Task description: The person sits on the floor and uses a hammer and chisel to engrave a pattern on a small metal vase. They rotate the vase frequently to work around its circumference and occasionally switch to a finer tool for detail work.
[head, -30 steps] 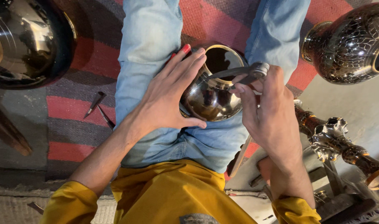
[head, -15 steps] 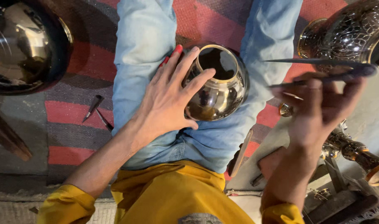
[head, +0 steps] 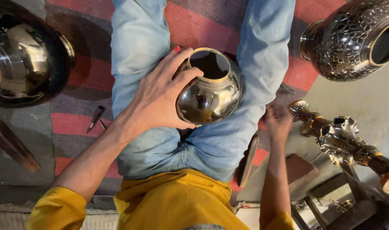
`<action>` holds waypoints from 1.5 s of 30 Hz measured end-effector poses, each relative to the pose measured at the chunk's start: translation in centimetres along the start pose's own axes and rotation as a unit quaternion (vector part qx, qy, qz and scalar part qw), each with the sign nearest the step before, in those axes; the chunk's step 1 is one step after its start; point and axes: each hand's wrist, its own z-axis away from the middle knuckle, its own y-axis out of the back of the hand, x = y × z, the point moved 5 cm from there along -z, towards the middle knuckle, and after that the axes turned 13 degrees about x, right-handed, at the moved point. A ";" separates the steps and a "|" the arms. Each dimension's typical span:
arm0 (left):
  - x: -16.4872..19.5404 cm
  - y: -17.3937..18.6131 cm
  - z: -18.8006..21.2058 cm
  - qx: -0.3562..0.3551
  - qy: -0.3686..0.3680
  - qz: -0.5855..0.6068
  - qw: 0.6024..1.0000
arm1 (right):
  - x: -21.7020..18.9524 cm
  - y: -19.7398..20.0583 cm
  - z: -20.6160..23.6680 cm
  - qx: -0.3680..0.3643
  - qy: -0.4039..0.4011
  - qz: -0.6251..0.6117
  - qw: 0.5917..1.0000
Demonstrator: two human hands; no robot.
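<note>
Steadiness matters most: left hand [head: 160, 100] grasps the polished brass pot [head: 209, 89] in the lap, right hand [head: 278, 121] blurred, its grip unclear, beside the thigh.

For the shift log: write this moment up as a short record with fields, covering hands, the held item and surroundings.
Setting: person seated, legs in blue jeans, on a red and grey striped rug
Left hand: cupped over the side of a shiny brass pot resting between the thighs
Pot state: open mouth up, tilted away
Right hand: blurred, down beside the right thigh; contents cannot be told
Nearby: patterned dark vase at right, large polished vessel at left, ornate brass stand
</note>
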 end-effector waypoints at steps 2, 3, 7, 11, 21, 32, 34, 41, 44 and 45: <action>-0.1 -0.1 -0.1 -0.008 0.001 -0.001 1.000 | -0.4 -0.2 1.0 -0.016 0.016 0.066 0.998; -0.1 -0.1 -0.1 -0.010 -0.003 -0.002 1.000 | -0.3 -0.4 1.6 -0.017 -0.022 0.043 0.999; -0.2 -0.1 -0.1 -0.011 -0.010 -0.010 1.000 | -2.4 -1.8 2.1 -0.085 0.070 -0.058 0.992; -0.2 -0.2 -0.1 -0.012 -0.006 -0.012 1.000 | -1.4 -2.7 1.3 -0.047 -0.151 -0.286 0.945; 0.4 -0.1 0.3 0.006 -0.006 -0.014 1.000 | -6.8 6.5 0.0 -0.026 -0.111 -0.399 0.910; 0.4 -0.1 1.0 -0.007 0.012 -0.011 1.000 | -18.1 -1.1 7.2 -0.180 -0.014 -0.371 0.911; 0.3 -0.2 1.0 -0.008 0.017 -0.008 1.000 | -18.3 -1.3 7.7 -0.159 0.037 -0.316 0.935; 0.1 -0.3 1.0 -0.015 0.024 -0.001 1.000 | -19.0 -0.7 8.6 -0.113 0.031 -0.217 0.969; -0.1 -0.5 1.1 -0.022 0.032 -0.002 0.999 | -20.1 -0.4 8.8 -0.106 0.079 -0.121 0.984; -0.1 -0.5 1.1 -0.022 0.034 -0.003 0.999 | -20.5 -0.2 8.7 -0.091 0.113 -0.056 0.988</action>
